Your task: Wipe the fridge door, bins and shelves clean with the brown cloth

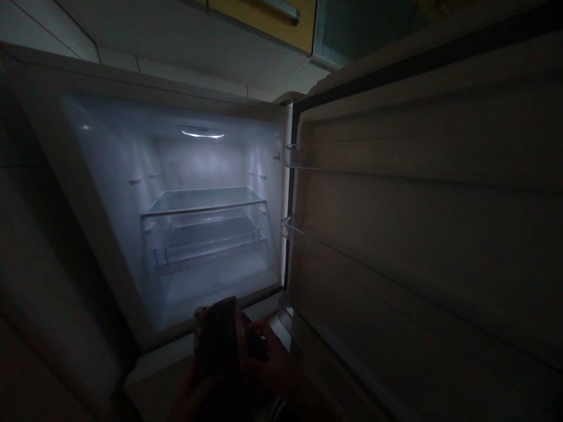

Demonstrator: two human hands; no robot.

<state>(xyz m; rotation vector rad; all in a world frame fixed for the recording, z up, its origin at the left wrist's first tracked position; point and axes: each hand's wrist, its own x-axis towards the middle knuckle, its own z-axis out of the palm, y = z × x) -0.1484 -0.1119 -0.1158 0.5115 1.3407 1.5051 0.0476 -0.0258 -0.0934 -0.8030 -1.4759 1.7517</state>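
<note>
At the bottom of the head view, in front of the open fridge (206, 158), is a dark pouch-like object (217, 334) with a paler edge along its right side. My left hand (200, 390), deep in shadow, is closed around its lower left. My right hand (275, 357) is closed at its right side, fingers bent near the paler edge. A small shiny spot shows by those fingers, too dark to identify. Poor light hides most of both hands' fingers and the object's lower part.
The fridge door (417, 234) stands wide open on the right, with clear door racks (292, 155). Inside are a glass shelf (204, 199) and a clear drawer (215, 249) under a lit lamp (202, 133). A yellow cabinet (268, 23) hangs above.
</note>
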